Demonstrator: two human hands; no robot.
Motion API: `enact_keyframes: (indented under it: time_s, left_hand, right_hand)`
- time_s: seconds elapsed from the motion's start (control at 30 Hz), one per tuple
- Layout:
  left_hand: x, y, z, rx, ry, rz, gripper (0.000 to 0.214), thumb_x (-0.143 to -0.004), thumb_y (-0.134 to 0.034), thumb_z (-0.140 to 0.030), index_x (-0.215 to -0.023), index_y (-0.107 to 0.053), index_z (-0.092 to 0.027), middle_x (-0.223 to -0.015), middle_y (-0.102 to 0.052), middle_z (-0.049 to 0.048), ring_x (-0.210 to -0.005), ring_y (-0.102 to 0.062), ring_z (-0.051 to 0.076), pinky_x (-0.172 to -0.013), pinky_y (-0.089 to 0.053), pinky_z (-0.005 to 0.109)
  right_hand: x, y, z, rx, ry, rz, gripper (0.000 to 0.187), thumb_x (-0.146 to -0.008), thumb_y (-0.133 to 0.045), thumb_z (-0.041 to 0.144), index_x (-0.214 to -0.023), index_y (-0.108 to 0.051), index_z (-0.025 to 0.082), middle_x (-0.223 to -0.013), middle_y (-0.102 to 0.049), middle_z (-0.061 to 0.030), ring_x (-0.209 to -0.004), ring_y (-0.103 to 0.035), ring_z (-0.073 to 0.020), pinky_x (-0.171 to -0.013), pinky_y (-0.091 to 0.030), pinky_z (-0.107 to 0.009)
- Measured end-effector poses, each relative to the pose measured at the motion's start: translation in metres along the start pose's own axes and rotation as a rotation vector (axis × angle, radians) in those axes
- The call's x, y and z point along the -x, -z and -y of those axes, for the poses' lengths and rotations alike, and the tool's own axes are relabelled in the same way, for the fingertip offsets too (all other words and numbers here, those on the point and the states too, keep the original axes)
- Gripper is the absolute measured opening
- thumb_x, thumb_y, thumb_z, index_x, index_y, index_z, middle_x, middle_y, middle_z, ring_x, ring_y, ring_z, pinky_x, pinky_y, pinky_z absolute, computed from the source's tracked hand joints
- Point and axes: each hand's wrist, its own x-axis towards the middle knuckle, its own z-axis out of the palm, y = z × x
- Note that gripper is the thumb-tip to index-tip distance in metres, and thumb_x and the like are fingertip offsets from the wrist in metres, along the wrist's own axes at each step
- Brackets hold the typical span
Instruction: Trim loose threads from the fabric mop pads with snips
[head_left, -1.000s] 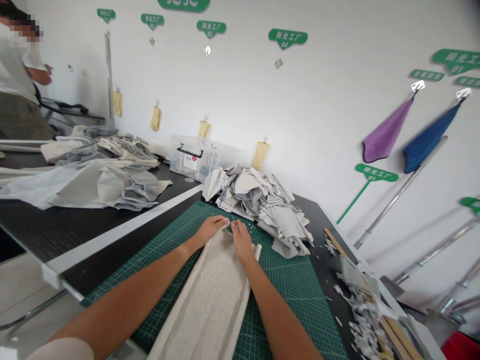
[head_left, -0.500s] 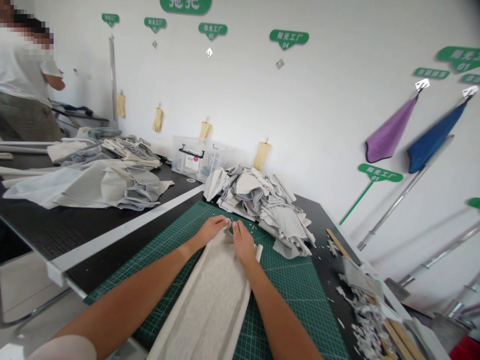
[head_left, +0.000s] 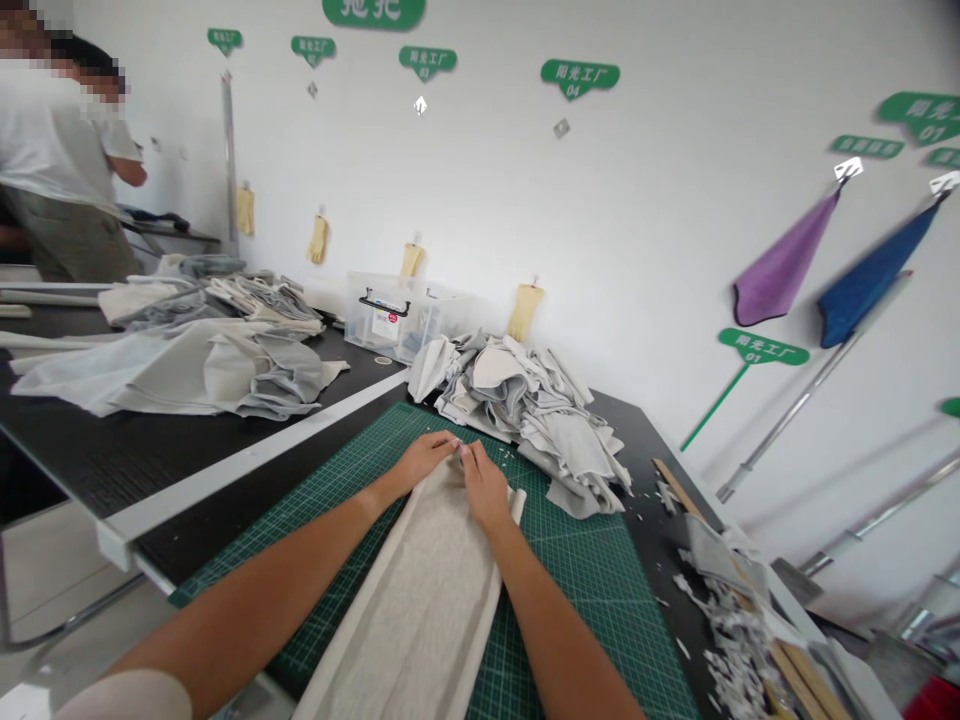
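Observation:
A long strip of light grey fabric (head_left: 420,610) lies lengthwise on a green cutting mat (head_left: 592,590), its long edges folded in. My left hand (head_left: 421,457) and my right hand (head_left: 484,485) rest side by side on the strip's far end. The fingertips of both hands pinch the cloth edge there, close together. Just beyond them is a heap of grey and cream fabric pieces (head_left: 525,405).
Fabric scraps and wooden rulers (head_left: 720,590) litter the table's right edge. More cloth (head_left: 187,360) is piled on the neighbouring black table at left, with a clear plastic box (head_left: 394,315) behind. A person in a white shirt (head_left: 56,160) stands at far left. Purple and blue cloths hang on the wall.
My two hands have drawn closer together at the strip's far end. The person at far left has shifted to the right.

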Motion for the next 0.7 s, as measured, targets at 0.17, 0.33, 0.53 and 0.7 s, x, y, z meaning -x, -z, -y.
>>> enact_keyframes:
  time_s: [0.17, 0.33, 0.53, 0.7]
  left_hand:
    - [0.001, -0.0008, -0.0025, 0.035, 0.016, -0.008, 0.036, -0.09, -0.053, -0.048, -0.089, -0.071, -0.017, -0.088, -0.07, 0.0032, -0.087, -0.061, 0.019, -0.08, -0.047, 0.027]
    - [0.0013, -0.0009, -0.0039, 0.075, 0.024, -0.002, 0.035, -0.088, -0.055, -0.048, -0.087, -0.071, -0.017, -0.087, -0.07, 0.0034, -0.086, -0.061, 0.019, -0.08, -0.048, 0.028]
    - [0.0011, 0.0004, -0.0016, 0.109, 0.019, 0.043, 0.031, -0.087, -0.055, -0.043, -0.086, -0.07, -0.016, -0.086, -0.068, 0.0043, -0.086, -0.06, 0.019, -0.08, -0.047, 0.028]
    - [-0.0006, -0.0001, 0.0035, 0.074, 0.007, 0.051, 0.032, -0.089, -0.053, -0.043, -0.087, -0.069, -0.016, -0.087, -0.068, 0.0043, -0.086, -0.06, 0.019, -0.081, -0.047, 0.028]
  right_hand:
    - [-0.0007, 0.0006, 0.0003, 0.006, -0.02, -0.009, 0.04, -0.104, -0.025, 0.054, -0.103, -0.055, 0.027, -0.084, -0.066, 0.0013, -0.074, -0.062, -0.0192, -0.066, -0.037, -0.027]
    - [-0.0011, -0.0002, -0.0005, 0.007, -0.02, -0.004, 0.04, -0.104, -0.026, 0.054, -0.101, -0.055, 0.027, -0.085, -0.067, 0.0012, -0.073, -0.062, -0.0185, -0.065, -0.036, -0.026]
    - [-0.001, -0.0007, -0.0005, 0.005, -0.028, 0.006, 0.038, -0.103, -0.027, 0.054, -0.101, -0.055, 0.027, -0.085, -0.067, 0.0012, -0.072, -0.06, -0.0185, -0.063, -0.034, -0.026]
    - [0.0, 0.0015, 0.0009, -0.003, -0.018, 0.007, 0.038, -0.103, -0.028, 0.053, -0.099, -0.055, 0.027, -0.084, -0.066, 0.0016, -0.072, -0.06, -0.0185, -0.064, -0.034, -0.026]
